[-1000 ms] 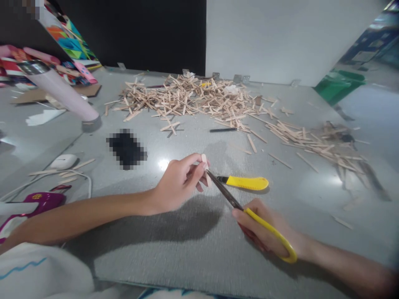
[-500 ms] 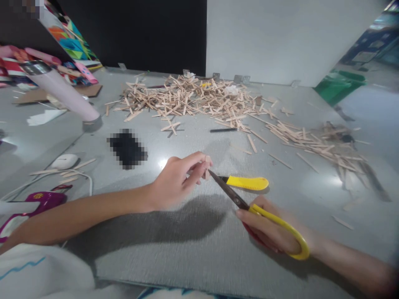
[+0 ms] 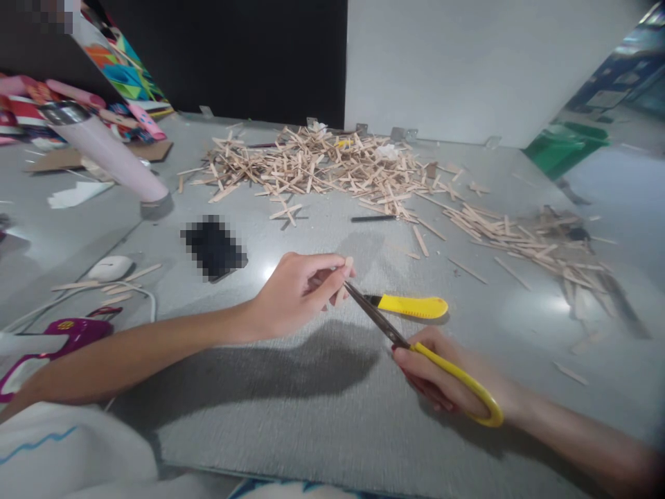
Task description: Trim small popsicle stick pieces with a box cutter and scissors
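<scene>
Scissors (image 3: pixel 393 335) apparently trimming the craft stick (image 3: pixel 349 263)
Near the yellow-handled knife (image 3: pixel 413 305), your left hand (image 3: pixel 294 294) pinches it; your right hand (image 3: pixel 435 376), closed around the scissors, needs steady control.

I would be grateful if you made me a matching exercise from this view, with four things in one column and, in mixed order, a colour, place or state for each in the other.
Things:
1. scissors
2. mouse
3. bottle
4. bin

Descriptions:
A. pale pink with a silvery top
B. green, at the far right
C. held in the right hand
D. white, lying near a white cable

Right pairs: 1-C, 2-D, 3-A, 4-B
</scene>
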`<state>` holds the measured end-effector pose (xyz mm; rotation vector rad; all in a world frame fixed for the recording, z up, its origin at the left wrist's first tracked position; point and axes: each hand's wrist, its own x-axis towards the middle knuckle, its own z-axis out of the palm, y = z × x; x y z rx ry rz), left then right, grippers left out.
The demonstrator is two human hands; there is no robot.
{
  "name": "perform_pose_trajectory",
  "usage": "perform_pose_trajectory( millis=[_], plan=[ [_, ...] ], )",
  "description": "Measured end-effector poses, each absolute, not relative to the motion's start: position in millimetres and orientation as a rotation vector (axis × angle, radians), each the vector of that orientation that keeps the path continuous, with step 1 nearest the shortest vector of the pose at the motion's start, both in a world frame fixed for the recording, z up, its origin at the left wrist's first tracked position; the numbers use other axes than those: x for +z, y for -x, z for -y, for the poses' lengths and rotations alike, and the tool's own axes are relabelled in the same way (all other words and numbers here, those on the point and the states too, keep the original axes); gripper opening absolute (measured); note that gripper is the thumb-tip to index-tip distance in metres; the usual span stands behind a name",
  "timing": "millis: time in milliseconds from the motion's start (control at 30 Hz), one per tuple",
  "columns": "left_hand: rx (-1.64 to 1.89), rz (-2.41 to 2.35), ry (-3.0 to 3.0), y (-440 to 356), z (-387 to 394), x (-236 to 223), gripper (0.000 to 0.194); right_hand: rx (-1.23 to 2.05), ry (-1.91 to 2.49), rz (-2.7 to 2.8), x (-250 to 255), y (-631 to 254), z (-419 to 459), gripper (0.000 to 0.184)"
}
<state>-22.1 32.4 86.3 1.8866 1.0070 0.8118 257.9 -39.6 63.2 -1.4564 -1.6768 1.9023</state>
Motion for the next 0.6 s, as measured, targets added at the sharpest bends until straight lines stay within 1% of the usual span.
perform_pose_trajectory(
  millis=[133,367,600],
  plan=[
    [0.783,-1.014,-1.906,23,-33,87,0.037,1.908,1.467,1.626,63,-256,39,0.067],
    [0.774,-0.964,-1.798,23,-35,82,0.041,2.109,1.307,1.577,53,-260,36,0.077],
    [0.732,-0.957,-1.921,23,-39,83,0.037,2.089,1.337,1.636,51,-263,33,0.078]
  ],
)
